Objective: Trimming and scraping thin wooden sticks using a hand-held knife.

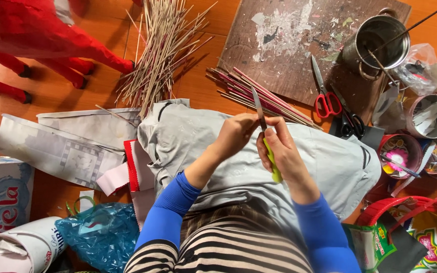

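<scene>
Right hand (284, 151) fingers clamped on green-handled knife (265, 132), blade up for paring; left hand (236, 134) fingers pinched near blade, held thing hidden; grey cloth (330, 162) beneath caught shavings.

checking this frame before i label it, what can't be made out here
All in the head view:
- What the left hand pinches against the knife: hidden by its fingers.
- Knife handle: mostly covered by the right hand.
- Inside of the metal pot: too dark to tell contents.
- Red figure: cut off by the top and left edges.
- Cardboard box: cut off by the left edge.
</scene>
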